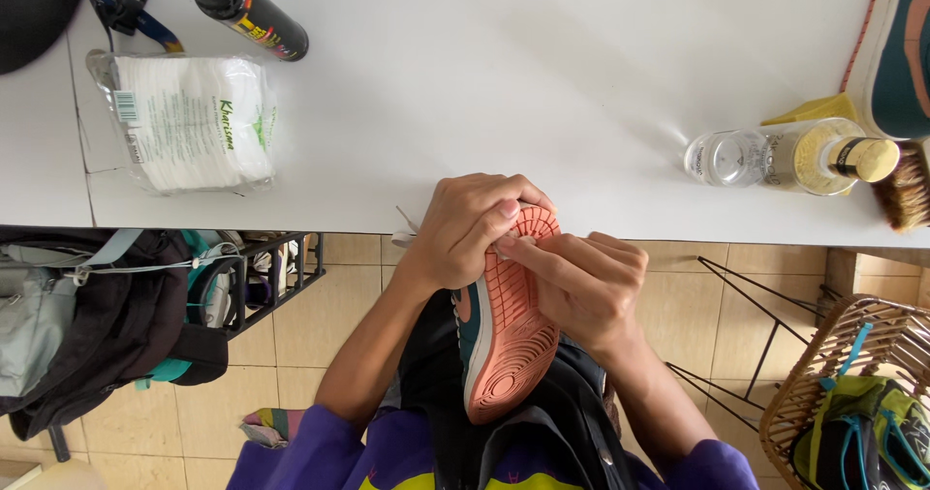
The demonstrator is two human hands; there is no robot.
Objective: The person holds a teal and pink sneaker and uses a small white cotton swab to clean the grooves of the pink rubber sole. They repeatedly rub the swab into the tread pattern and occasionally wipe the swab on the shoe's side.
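Sneaker [504,325] sole-up over the lap, both hands at its toe.
Left hand [470,229] wraps the toe end at the near edge of the white counter [484,83]; right hand [586,287] pinches its fingers [528,250] narrow on the salmon sole's edge. Sole looks clean; the bottles [785,156] and brush [906,190] lie unused far right.

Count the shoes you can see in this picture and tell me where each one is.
2 for certain. One shoe, coral sole up, is gripped by the left hand and right hand. A second shoe lies on the white table's far right corner. The wicker basket may hide more.
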